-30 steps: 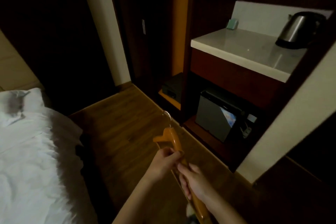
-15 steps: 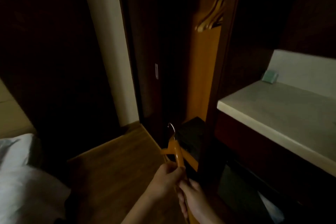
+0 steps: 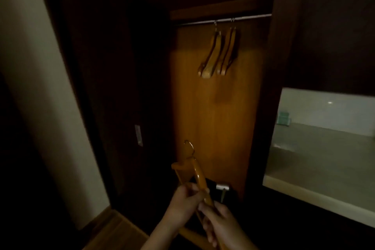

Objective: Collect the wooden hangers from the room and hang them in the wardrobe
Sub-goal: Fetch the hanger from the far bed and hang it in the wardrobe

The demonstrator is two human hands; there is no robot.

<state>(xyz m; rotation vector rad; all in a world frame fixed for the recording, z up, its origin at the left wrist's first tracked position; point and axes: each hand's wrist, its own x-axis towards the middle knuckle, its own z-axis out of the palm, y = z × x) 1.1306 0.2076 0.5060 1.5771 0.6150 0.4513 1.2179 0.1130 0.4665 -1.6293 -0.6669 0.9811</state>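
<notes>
Left hand (image 3: 182,201) and right hand (image 3: 220,225) grip orange wooden hangers (image 3: 199,176) — metal wardrobe rail (image 3: 249,17) now in view, hanging likely next.

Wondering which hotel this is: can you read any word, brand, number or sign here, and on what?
None can be read.
Teal box on the counter: any print is too blurred to read.
Held hanger and hung hangers: no marks show.
</notes>
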